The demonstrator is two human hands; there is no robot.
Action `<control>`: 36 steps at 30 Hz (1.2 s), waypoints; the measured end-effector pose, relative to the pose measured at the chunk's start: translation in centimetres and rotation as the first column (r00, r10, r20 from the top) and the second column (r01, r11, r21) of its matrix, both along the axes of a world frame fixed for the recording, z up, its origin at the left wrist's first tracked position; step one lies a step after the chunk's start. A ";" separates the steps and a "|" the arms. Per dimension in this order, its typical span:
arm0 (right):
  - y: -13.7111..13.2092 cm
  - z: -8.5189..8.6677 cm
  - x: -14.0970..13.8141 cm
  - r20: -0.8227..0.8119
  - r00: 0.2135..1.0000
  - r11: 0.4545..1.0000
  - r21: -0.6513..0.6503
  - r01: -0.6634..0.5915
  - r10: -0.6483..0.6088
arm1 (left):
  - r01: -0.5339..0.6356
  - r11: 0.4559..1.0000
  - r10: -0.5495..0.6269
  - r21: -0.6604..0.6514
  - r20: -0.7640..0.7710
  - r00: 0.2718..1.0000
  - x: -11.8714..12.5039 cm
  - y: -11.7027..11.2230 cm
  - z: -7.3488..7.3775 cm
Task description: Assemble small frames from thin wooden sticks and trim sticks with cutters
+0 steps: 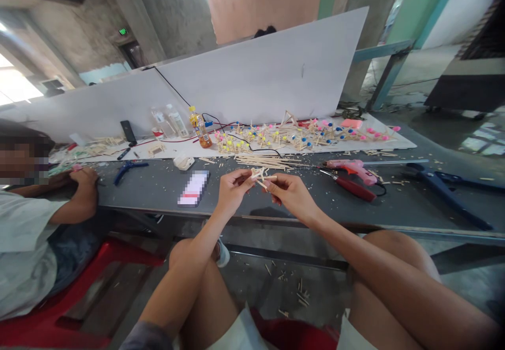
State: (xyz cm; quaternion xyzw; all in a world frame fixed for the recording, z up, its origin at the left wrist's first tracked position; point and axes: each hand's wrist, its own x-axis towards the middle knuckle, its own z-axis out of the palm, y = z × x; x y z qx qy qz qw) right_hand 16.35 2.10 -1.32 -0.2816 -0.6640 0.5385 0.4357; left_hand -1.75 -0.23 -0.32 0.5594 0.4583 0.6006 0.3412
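Observation:
Above the table's front edge, my left hand [234,189] pinches one side of a small frame of pale wooden sticks [259,175]. Opposite it, my right hand [287,189] has its fingers closed on the frame's right side. Some sticks cross each other, and the fingertips hide part of the piece. Behind both hands lies a loose pile of thin wooden sticks [268,161] on the dark tabletop. To the right rest a pink glue gun [357,171] and a tool with a red handle [355,188].
Many small stick models with coloured balls [272,135] crowd the white board at the back. A drink bottle [200,129] stands left of them. Blue-handled cutters [442,192] lie at right, a phone [193,188] at left. A co-worker [27,223] sits at far left.

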 end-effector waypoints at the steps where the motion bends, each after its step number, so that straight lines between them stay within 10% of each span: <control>1: 0.0 0.0 0.0 0.004 1.000 1.000 0.003 0.002 -0.002 | -0.004 1.000 0.004 -0.003 -0.001 1.000 0.0 0.0 0.0; 16: 0.1 0.6 0.5 0.122 0.947 0.949 0.145 0.279 -0.297 | -0.017 0.996 0.014 -0.090 -0.028 1.000 -0.5 0.2 -0.6; 36: 0.5 -0.3 0.2 0.209 0.925 0.934 0.238 0.268 -0.319 | 0.016 0.985 -0.015 -0.172 0.006 1.000 -1.1 -0.4 -1.4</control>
